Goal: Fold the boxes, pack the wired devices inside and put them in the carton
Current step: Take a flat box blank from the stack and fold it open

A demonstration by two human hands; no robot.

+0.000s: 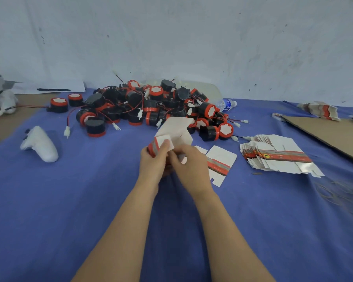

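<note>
A small white box [176, 130] with a red and grey band is half folded, its flaps open, held above the blue cloth at the centre. My left hand [154, 161] grips its left side with the thumb on a flap. My right hand [190, 165] pinches the box's lower right part. A heap of black and red wired devices [151, 106] lies just behind. One flat box blank [221, 163] lies right of my hands. A stack of flat box blanks [277, 155] lies further right.
A white controller [40, 144] lies at the left. A brown cardboard sheet [332, 133] is at the right edge with more box blanks [322, 109] behind it. A water bottle [226, 104] lies near the wall. Loose rubber bands [334, 192] lie at the right.
</note>
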